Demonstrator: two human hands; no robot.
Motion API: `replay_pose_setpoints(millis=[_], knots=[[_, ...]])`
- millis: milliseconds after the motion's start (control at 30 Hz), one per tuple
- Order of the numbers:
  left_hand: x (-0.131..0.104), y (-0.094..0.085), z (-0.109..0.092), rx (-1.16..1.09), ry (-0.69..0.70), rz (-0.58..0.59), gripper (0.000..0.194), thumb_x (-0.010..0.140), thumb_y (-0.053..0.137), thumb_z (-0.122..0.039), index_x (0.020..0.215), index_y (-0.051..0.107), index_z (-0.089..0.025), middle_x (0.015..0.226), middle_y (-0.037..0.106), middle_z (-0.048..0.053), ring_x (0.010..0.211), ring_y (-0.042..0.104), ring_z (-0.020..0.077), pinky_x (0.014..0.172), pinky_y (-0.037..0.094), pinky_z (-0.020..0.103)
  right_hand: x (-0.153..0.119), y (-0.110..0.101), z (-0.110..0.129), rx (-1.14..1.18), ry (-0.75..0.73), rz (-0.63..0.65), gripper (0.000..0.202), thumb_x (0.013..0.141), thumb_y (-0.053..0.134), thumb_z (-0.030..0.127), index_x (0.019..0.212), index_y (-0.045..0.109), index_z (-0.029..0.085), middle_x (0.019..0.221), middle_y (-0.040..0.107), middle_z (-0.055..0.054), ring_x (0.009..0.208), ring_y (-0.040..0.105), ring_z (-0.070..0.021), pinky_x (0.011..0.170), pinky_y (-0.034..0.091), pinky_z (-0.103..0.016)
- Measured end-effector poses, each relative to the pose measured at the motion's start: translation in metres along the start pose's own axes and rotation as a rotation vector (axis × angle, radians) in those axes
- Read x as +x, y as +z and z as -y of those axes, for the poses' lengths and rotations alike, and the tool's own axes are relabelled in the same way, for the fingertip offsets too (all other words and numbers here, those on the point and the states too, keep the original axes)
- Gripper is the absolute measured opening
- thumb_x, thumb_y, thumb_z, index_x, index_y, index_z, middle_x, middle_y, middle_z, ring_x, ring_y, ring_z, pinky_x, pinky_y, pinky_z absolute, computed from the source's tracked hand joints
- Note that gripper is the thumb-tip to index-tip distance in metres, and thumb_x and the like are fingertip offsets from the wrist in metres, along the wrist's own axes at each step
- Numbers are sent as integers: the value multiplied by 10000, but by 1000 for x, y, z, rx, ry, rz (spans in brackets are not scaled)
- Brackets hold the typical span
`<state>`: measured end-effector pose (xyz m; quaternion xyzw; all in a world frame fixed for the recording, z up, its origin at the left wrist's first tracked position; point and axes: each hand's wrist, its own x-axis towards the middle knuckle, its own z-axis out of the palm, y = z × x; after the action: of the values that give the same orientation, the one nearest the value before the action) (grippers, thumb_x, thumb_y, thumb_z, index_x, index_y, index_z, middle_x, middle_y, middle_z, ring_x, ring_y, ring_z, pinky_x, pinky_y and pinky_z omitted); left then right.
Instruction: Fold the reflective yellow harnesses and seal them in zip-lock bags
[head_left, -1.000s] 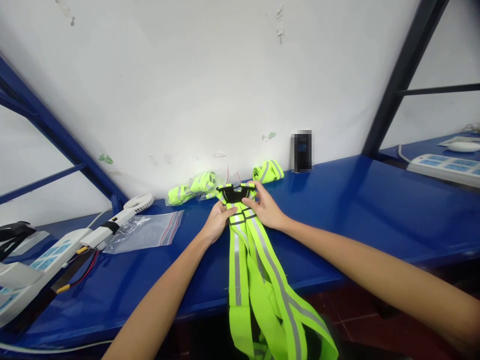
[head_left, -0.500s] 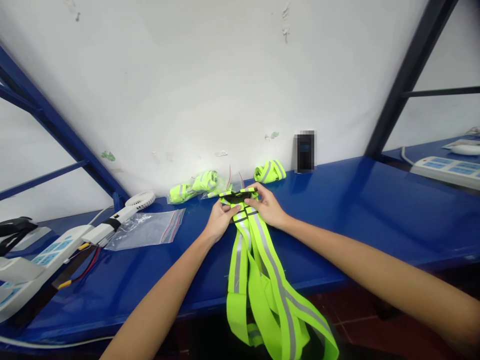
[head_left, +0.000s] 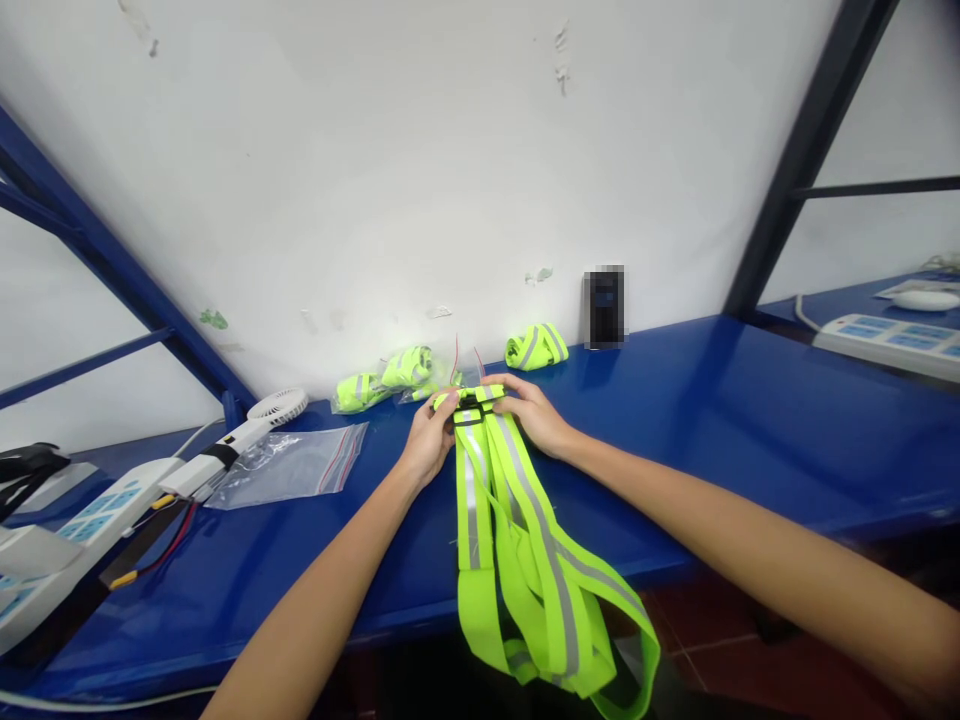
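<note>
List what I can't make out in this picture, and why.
All in the head view:
- Left hand: some fingers hidden behind the reflective straps.
- Black fitting: small and partly covered by folded strap; can't tell if fastened.
- Dark upright object: pixelated, so unidentifiable.
- Left-side power strip: near end cut off by the left edge.

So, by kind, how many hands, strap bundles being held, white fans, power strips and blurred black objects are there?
Hands: 2 (left hand, right hand)
Held yellow-green strap bundle: 1
White fan: 1
Power strips: 2 (left power strip, right power strip)
Blurred black object: 1
Total: 7
</note>
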<state>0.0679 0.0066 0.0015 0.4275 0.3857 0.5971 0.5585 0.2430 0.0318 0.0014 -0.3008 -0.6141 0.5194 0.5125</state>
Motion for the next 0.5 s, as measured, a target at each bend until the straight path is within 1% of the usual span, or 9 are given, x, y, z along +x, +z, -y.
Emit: replay_pose_setpoints(millis=[67,133,167,267,367,500], knots=[[2,-3,0,4,47,-15,453,712,786,-412,1051,627,-158,943,706,53,788,671,178,730,548,305,1,2,-3,152,145,41,604,669,617,159,1260,534,252,945,687,-5,838,653,-200,796,520,-352],[2,-5,-1,38,75,-30,481,682,808,-406,1055,623,-166,940,707,46,783,671,181,731,546,309,0,3,-5,254,265,80,702,677,655,157,1341,446,253,865,694,-2,746,670,-199,712,543,-353],[2,-6,-1,61,83,-28,496,664,822,-396,1059,621,-172,929,707,40,771,670,179,722,545,306,0,3,-5,274,292,96,713,686,672,160,1352,432,246,821,691,2,719,673,-199,691,547,-353],[0,-7,-3,122,93,11,542,634,844,-363,1095,614,-194,904,706,25,738,667,171,687,542,288,-2,1,-3,279,286,105,748,694,711,151,1376,414,231,747,678,18,692,672,-194,687,554,-349],[-2,-6,-4,121,55,60,586,631,850,-336,1143,596,-203,907,701,27,730,668,167,670,547,279,-4,-1,2,292,314,101,759,688,721,126,1374,417,245,834,693,1,734,683,-192,693,561,-341],[-5,-5,-7,58,-7,82,606,636,850,-302,1170,578,-210,952,691,36,771,674,175,692,569,300,-5,0,6,308,353,120,655,713,673,112,1312,463,274,972,693,-20,827,696,-199,713,573,-338]])
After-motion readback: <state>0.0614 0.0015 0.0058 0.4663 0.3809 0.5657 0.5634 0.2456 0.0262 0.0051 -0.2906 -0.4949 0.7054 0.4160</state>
